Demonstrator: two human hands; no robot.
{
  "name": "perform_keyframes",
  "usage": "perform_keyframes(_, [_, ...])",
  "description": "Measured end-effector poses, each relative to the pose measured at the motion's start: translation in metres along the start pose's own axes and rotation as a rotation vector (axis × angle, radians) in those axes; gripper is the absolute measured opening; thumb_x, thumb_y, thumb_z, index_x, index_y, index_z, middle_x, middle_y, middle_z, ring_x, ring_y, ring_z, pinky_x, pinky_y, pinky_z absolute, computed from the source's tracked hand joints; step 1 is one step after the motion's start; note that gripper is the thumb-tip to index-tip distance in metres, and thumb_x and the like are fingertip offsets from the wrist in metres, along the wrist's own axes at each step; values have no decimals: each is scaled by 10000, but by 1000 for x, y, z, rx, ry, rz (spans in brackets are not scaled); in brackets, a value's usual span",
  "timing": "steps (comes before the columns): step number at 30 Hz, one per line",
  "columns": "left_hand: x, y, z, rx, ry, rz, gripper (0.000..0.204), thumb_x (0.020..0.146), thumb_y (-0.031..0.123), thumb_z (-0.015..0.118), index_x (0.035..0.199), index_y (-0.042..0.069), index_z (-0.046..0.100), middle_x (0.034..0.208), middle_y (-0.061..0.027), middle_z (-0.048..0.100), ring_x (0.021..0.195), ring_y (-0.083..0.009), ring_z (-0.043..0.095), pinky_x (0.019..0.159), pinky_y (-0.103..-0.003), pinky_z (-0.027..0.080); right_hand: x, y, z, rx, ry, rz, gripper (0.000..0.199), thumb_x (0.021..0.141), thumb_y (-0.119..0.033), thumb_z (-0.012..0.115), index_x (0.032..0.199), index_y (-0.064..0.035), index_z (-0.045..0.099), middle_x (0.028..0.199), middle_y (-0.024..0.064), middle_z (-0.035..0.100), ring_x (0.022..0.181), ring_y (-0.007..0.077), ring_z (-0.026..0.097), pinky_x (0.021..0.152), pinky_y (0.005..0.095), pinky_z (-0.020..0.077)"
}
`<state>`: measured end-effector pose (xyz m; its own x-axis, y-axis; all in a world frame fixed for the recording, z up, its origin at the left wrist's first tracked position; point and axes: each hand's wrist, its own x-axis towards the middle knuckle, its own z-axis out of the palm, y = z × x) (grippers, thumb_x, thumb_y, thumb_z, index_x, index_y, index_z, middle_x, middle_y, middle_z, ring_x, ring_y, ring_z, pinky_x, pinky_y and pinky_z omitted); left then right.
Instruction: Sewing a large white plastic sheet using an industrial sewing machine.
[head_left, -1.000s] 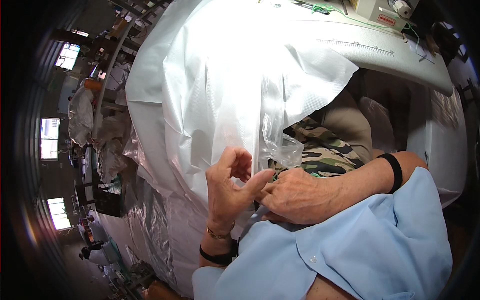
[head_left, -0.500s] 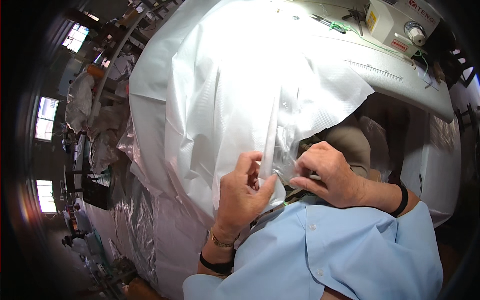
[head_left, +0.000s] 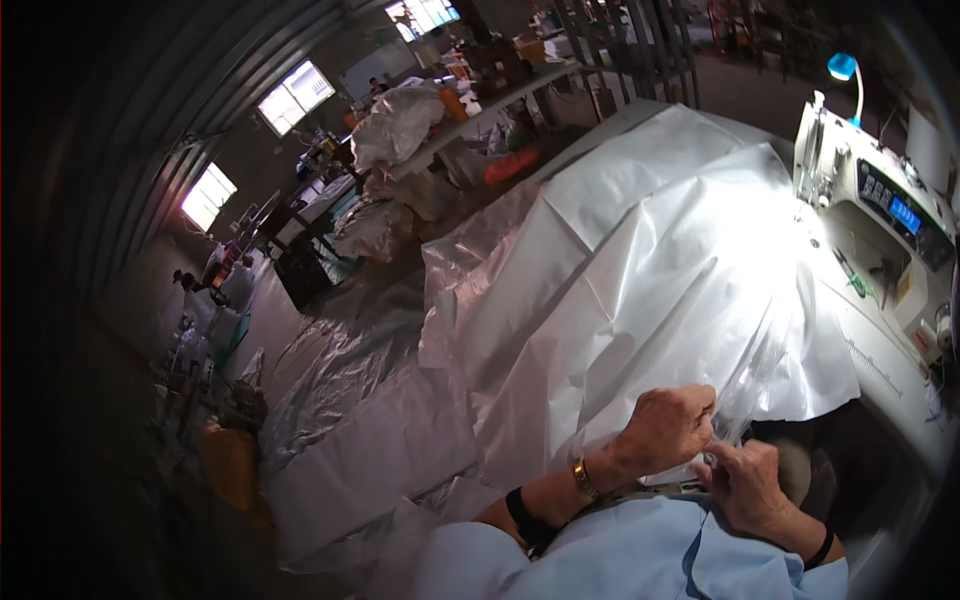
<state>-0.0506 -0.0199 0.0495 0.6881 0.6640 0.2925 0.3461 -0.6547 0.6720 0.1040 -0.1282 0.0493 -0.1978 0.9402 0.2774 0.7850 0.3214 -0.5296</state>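
A large white plastic-looking sheet (head_left: 600,330) drapes over the sewing table and down toward my lap. My left hand (head_left: 668,430), with a gold watch on its wrist, is closed on the near edge of this sheet. Close beside it, my right hand (head_left: 748,485) is curled with thumb and forefinger together by a crinkled strip of clear film (head_left: 738,395). The two hands nearly touch. Whatever lies between the right fingertips is too small to make out.
At the right stands a white sewing machine (head_left: 870,200) with a lit display and a lamp (head_left: 842,67). Small snips (head_left: 850,272) with green thread lie on its table. More sheeting (head_left: 370,440) spreads to the left. Shelving with bags (head_left: 400,125) stands beyond.
The view has swung left and up, showing more of the workshop. My hands have come closer together, and the left one has closed more tightly at the sheet's edge.
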Motion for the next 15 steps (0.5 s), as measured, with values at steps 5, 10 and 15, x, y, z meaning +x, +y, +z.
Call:
perform_keyframes(5, [-2, -2, 5, -273, -90, -87, 99, 812, 61, 572, 849, -29, 551, 691, -186, 557, 596, -267, 555, 600, -371, 453, -6, -9, 5, 297, -376, 41, 302, 889, -291, 648, 794, -13, 578, 567, 124, 609, 541, 349, 613, 567, 421, 483])
perform_keyframes(10, [-7, 1, 10, -397, -188, -134, 116, 793, 57, 548, 853, -41, 531, 658, -178, 504, 580, -213, 471, 592, -360, 430, -10, -11, 5, -70, -282, -197, 285, 849, -291, 690, 743, -62, 558, 558, 78, 572, 509, 259, 587, 568, 391, 445])
perform_keyframes(15, [-13, -1, 10, -406, -184, -182, 117, 790, 56, 544, 856, -38, 526, 672, -180, 499, 591, -204, 477, 598, -352, 426, -19, -3, -12, -65, 452, -166, 264, 776, -203, 754, 919, -45, 598, 736, 79, 566, 697, 260, 575, 622, 380, 420])
